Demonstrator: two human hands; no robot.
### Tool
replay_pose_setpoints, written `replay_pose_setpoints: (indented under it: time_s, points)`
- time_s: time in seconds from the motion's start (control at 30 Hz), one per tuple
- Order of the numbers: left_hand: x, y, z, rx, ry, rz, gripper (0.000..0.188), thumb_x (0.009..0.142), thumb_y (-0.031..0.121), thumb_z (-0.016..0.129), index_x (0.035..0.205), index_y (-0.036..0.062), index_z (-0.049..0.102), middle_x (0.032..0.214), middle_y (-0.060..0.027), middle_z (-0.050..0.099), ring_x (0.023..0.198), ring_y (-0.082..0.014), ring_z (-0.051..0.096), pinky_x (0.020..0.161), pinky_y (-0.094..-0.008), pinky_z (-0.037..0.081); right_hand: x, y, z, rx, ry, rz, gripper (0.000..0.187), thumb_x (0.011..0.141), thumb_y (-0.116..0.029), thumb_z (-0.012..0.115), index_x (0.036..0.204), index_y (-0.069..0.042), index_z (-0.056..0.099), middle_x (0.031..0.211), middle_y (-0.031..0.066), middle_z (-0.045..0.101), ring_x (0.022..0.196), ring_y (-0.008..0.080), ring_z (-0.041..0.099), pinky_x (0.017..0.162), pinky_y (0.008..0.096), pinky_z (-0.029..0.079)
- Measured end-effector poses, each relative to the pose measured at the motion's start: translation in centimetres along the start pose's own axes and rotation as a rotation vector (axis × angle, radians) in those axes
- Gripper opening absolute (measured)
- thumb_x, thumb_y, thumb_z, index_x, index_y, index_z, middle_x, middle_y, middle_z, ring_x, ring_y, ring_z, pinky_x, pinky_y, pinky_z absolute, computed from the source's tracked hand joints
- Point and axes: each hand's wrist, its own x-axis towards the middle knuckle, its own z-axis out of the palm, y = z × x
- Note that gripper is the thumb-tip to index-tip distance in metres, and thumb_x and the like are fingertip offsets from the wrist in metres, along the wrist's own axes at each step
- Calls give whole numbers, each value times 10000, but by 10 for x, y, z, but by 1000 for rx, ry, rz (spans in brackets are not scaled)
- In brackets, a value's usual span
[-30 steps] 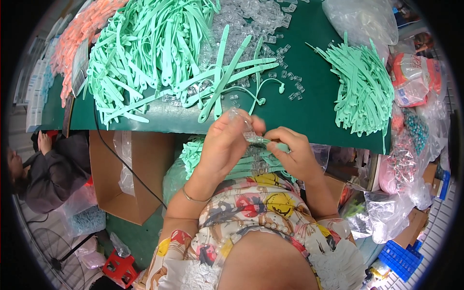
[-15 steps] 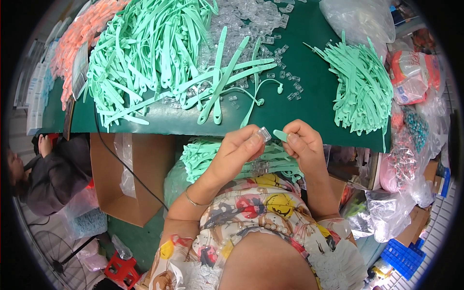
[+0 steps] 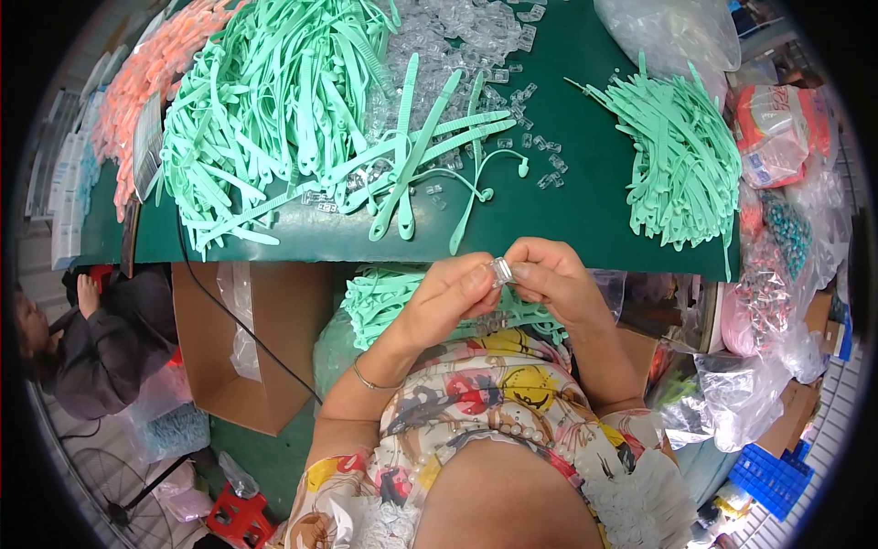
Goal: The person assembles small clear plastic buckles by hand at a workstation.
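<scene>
My left hand pinches a small clear plastic buckle just off the table's front edge. Against the buckle's other side press the fingertips of my right hand, closed on a mint-green rubber strap that they now hide. Beyond the hands, several loose mint-green straps lie crossed over one another. Behind them are a big heap of such straps and a spread of clear buckles. A mint-green bundle shows below my hands, at my lap.
To the right on the green table lies a pile of mint-green straps, near a clear plastic bag. Orange straps fill the far left. A cardboard box and black cable stand lower left, beside another seated person.
My hands have come together. The strap end that showed in my right fingers is now at the buckle, covered by my fingertips. The view has shifted slightly.
</scene>
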Motion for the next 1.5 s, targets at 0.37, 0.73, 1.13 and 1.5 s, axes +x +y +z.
replay_pose_setpoints:
  time_s: [0.37, 0.73, 1.13, 1.5]
  points:
    - [4, 5, 3, 156, 231, -27, 215, 891, 212, 492, 807, 16, 507, 662, 12, 470, 588, -40, 391, 504, -194, 316, 6, 2, 11, -561, 238, -600, 77, 819, -68, 548, 818, 3, 519, 869, 37, 462, 672, 70, 406, 589, 197, 356]
    - [4, 18, 9, 192, 265, 15, 130, 859, 138, 521, 922, 25, 541, 774, 10, 512, 642, -44, 444, 557, -171, 355, 3, 10, 6, -129, 122, -455, 60, 792, -47, 580, 783, -12, 533, 966, 57, 455, 716, 87, 421, 619, 205, 368]
    - [0, 7, -11, -352, -26, -70, 113, 833, 151, 525, 809, 55, 471, 738, -22, 514, 651, -89, 476, 566, -208, 382, 1, 12, 11, -531, 169, -506, 214, 670, -23, 681, 856, -19, 573, 758, 66, 570, 634, 164, 532, 556, 252, 415]
    - [2, 17, 5, 21, 222, -61, 109, 823, 134, 536, 835, 28, 512, 750, 25, 492, 673, -48, 444, 591, -190, 363, 0, -3, 15, -750, 186, -565, 247, 669, -32, 693, 895, -24, 594, 763, 66, 572, 648, 142, 552, 510, 239, 435]
